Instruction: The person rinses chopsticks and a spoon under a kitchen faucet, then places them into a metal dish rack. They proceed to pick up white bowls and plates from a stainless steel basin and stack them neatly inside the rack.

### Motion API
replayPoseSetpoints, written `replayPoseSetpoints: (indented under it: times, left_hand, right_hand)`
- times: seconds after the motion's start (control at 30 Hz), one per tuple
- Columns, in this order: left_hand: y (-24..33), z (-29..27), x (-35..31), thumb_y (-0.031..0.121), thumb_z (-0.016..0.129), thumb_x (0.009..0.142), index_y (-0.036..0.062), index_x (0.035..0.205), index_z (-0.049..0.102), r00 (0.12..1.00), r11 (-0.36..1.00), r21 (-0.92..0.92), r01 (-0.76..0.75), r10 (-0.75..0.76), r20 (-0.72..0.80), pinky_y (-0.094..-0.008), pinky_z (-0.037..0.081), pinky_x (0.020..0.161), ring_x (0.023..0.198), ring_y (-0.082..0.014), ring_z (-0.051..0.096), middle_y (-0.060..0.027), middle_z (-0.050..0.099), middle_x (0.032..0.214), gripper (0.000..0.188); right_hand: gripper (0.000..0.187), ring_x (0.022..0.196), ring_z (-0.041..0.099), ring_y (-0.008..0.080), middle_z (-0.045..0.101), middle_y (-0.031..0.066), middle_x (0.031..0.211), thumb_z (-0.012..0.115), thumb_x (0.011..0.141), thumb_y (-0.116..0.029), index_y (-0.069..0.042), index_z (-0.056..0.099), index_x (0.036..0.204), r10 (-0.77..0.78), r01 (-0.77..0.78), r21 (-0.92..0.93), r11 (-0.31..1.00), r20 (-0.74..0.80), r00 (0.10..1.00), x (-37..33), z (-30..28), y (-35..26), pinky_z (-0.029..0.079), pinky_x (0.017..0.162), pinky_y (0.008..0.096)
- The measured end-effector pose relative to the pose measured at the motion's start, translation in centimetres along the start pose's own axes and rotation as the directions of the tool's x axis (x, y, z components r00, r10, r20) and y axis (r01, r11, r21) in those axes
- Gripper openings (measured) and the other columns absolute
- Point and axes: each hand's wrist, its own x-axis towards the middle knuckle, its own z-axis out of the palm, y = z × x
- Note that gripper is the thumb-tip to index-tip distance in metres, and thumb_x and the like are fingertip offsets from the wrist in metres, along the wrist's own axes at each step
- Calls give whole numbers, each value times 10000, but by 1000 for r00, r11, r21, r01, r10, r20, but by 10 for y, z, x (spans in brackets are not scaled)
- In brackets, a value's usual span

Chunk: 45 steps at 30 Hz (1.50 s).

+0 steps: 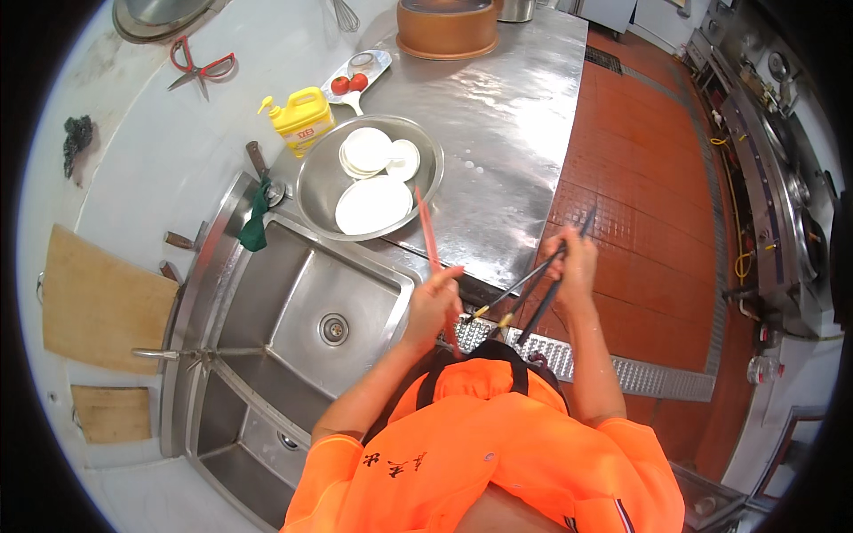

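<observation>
My left hand (433, 308) is closed around red chopsticks (426, 226), whose upper ends reach toward the rim of a steel basin. Dark chopsticks (542, 302), some with gold-coloured ends, are gripped in my right hand (574, 265). They fan out downward in front of my orange shirt. The wide steel basin (306, 191) stands on the counter beyond my left hand. White plates (373, 206) and smaller white dishes (365, 149) lie inside it. How many chopsticks each hand holds, I cannot tell.
The steel counter (498, 133) holds a yellow pump jug (302, 120), a white tray (378, 67) with tomatoes (348, 84), and a brown pot (447, 31). A double sink (293, 315) lies at left, with a green cloth (254, 222) on its edge. Stoves (773, 186) line the right.
</observation>
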Motion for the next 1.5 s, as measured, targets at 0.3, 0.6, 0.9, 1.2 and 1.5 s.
replayPoseSetpoints:
  times: [0.3, 0.6, 0.9, 1.2, 1.5]
  left_hand:
    - [111, -154, 70, -26, 425, 843, 171, 1471, 150, 930, 882, 462, 93, 89, -357, -259, 315, 314, 384, -88, 387, -71, 555, 718, 713]
    - [123, -238, 162, 138, 559, 798, 34, 1030, 647, 957, -433, 855, 287, 160, -240, -432, 534, 740, 895, -346, 660, -182, 669, 974, 269]
    - [83, -251, 208, 207, 528, 844, 105, 1038, 622, 976, -485, 848, 215, 137, -169, -466, 500, 813, 997, -354, 620, -172, 645, 1056, 238]
    - [112, -206, 151, 219, 651, 796, 62, 1104, 597, 763, -448, 888, -100, 538, 357, -413, 459, 811, 927, -331, 599, -143, 625, 994, 350]
    - [-10, 24, 35, 426, 328, 982, -36, 1241, 487, 856, 749, -483, 454, -215, 470, -428, 416, 978, 1150, -323, 526, -219, 554, 1228, 553]
  right_hand:
    - [250, 459, 302, 102, 356, -13, 508, 421, 982, -266, -119, 468, 786, 100, -143, 432, 890, 121, 988, 2, -117, -7, 307, 441, 251]
    - [228, 468, 348, 89, 361, -19, 573, 413, 992, -277, -123, 503, 851, 180, -149, 554, 819, -2, 984, -35, -151, -22, 332, 375, 254]
    - [278, 360, 270, 48, 284, -64, 486, 423, 991, -303, -113, 497, 802, 16, -82, 632, 770, 110, 994, -34, -139, -44, 226, 317, 216]
    - [259, 377, 302, 70, 349, -32, 522, 482, 966, -317, -85, 512, 854, -50, -22, 605, 796, 102, 994, -22, -98, -27, 241, 331, 230]
    - [271, 373, 277, 69, 324, -26, 522, 435, 989, -307, -72, 478, 860, -302, 319, 512, 797, -119, 946, -48, 3, -53, 243, 336, 232]
